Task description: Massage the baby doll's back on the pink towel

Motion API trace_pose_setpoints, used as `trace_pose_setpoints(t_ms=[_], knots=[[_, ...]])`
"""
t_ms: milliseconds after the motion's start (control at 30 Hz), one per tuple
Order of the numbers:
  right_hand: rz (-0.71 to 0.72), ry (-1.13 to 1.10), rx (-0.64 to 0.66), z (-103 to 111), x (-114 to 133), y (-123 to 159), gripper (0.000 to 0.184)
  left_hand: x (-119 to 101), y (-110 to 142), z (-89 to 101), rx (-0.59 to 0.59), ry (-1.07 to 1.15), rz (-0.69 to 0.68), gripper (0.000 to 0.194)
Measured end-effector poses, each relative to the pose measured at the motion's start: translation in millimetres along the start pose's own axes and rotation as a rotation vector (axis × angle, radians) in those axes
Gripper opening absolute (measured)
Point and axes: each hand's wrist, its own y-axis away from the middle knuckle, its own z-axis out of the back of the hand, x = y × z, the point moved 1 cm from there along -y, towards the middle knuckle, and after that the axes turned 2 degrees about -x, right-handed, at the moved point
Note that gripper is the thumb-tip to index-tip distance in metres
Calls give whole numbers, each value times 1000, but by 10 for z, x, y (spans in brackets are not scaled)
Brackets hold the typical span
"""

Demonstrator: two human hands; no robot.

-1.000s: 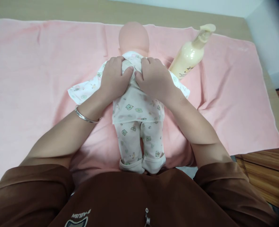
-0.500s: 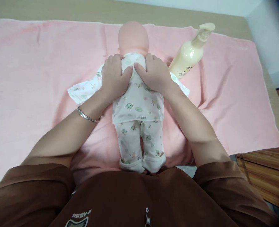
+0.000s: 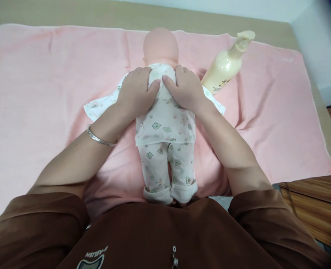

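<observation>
Pink cloth [image 3: 280, 112] covers much of a pale tabletop [image 3: 84, 13] in the head view. On it, directly before the person, a bald baby doll [image 3: 165, 123] in printed clothes lies face down. The left hand [image 3: 137, 91] and right hand [image 3: 186, 89] rest on its upper back, each grip spread rather than clamped, thumbs apart near the midline. Doing this well, I judge, means light, even pressure, mirrored about that midline, without dragging the fabric. Its long axis runs away from the person: crown toward the far edge, cuffed trouser legs [image 3: 169, 168] toward the brown shirt [image 3: 143, 239]. A pump bottle [image 3: 223, 69] is just beside the right sleeve.
</observation>
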Motion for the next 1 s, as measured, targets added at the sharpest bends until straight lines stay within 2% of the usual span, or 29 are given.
trace_pose_setpoints(t_ms=[100, 200, 267, 367, 500, 633, 733, 800, 900, 1000], knots=[[18, 48, -13, 4, 4, -10, 47, -177, 73, 133, 24, -70, 52, 21], [12, 93, 12, 16, 26, -8, 49, -285, 108, 177, 7, -84, 33, 18], [4, 147, 26, 29, 71, 27, 50, -241, 79, 144, -19, -57, 53, 18], [21, 243, 14, 43, 194, 144, 47, -46, -15, 42, -23, 21, 115, 12], [45, 294, -3, 47, 337, 283, 53, 151, -87, -70, -39, 53, 101, 32], [48, 254, 16, 80, 271, 215, 47, 59, 14, -78, -74, 52, 43, 38], [55, 200, 45, 114, 140, 98, 49, -104, 128, -46, -80, -2, -90, 33], [58, 197, 58, 117, 98, 62, 54, -163, 155, -30, -93, 37, -134, 26], [56, 271, 25, 86, 168, 118, 54, -117, 81, -32, -99, 114, -79, 12], [86, 370, -26, 52, 328, 243, 48, 21, -46, -63, -82, 73, 23, 17]])
